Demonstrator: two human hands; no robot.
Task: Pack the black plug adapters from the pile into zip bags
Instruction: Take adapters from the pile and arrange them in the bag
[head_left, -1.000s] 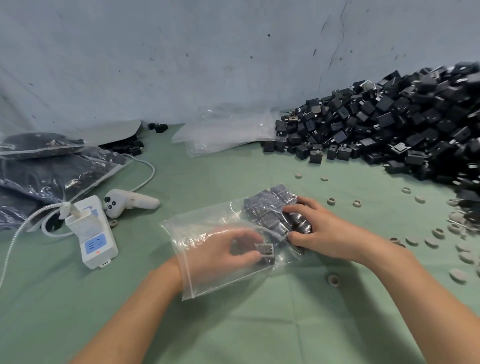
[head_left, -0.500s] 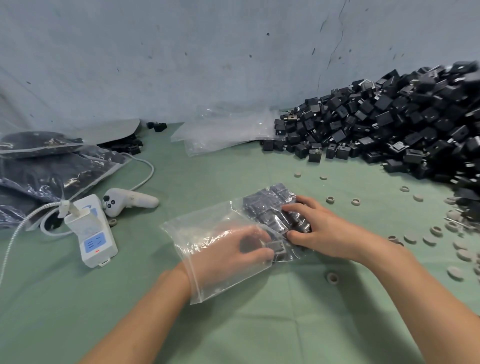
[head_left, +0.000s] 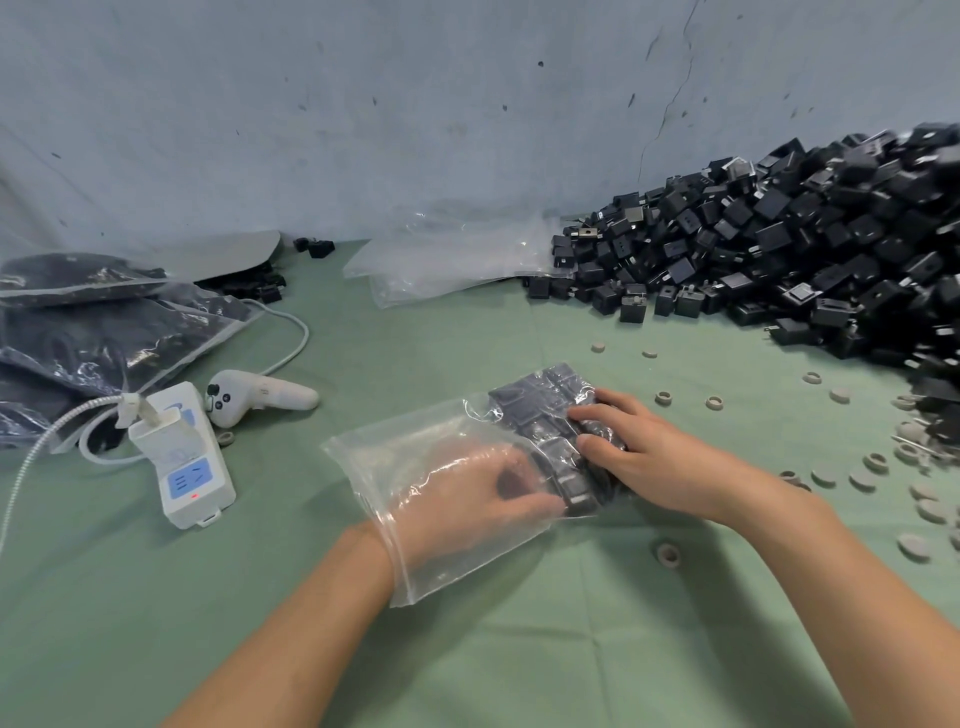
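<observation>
OK, your left grip (head_left: 478, 501) is inside the zip bag (head_left: 410, 467), in past the wrist and seen through the plastic. Its thumb and fingers are curled round a single adapter (head_left: 577, 503) at the near edge of the packed adapters (head_left: 540, 410). Those sit as a flat block at the far end of the bag. Your right grip (head_left: 654, 460) is outside the bag and released, with fingers roughly straight, pressing down on the film over that block. The bag lies flat on the green desk (head_left: 519, 654), mouth toward you, around your left wrist.

The loose pile (head_left: 779, 249) of black plug adapters is far right, banked against the wall (head_left: 363, 104), well apart from the bag. A stack of empty zip bags (head_left: 457, 260) lies just left of the pile, touching its edge. Filled bags (head_left: 104, 332) are stacked far left. In front of them sits a white power strip (head_left: 182, 462), with a white handheld controller (head_left: 260, 397) just beside it. Small grey rings (head_left: 667, 555) are scattered on the desk, right of the bag and along the foot of the pile.
</observation>
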